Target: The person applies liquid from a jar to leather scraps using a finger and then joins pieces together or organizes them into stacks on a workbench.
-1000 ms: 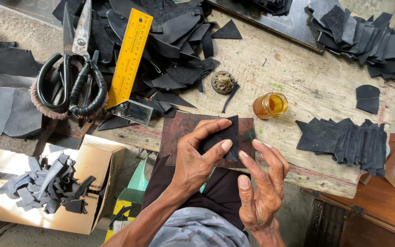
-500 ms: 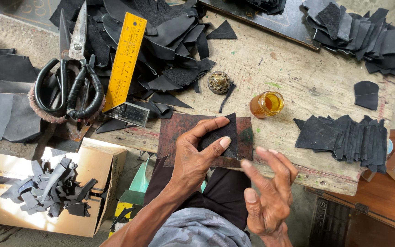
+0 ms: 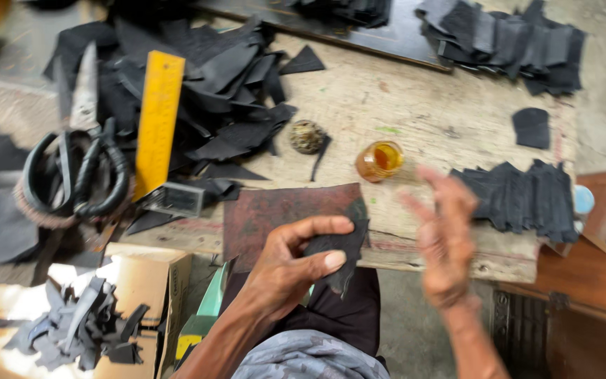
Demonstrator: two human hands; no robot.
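1 black leather piece (image 3: 341, 254) is pinched by the left hand (image 3: 290, 270) at the bench edge. The right hand (image 3: 443, 235), blurred, is spread empty beside the glue jar (image 3: 379, 160), which could be knocked over.

Matt black leather piece (image 3: 339, 254), rough scuffed wooden table (image 3: 422, 119), glossy amber glass jar (image 3: 379, 160), metal scissors (image 3: 78, 161)

yellow ruler (image 3: 156, 123), lg scissors (image 3: 78, 165), glue jar (image 3: 379, 160)

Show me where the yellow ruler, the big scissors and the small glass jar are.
yellow ruler (image 3: 156, 123), head view, middle of its face.
big scissors (image 3: 73, 175), head view, black handles.
small glass jar (image 3: 380, 161), head view, amber inside.
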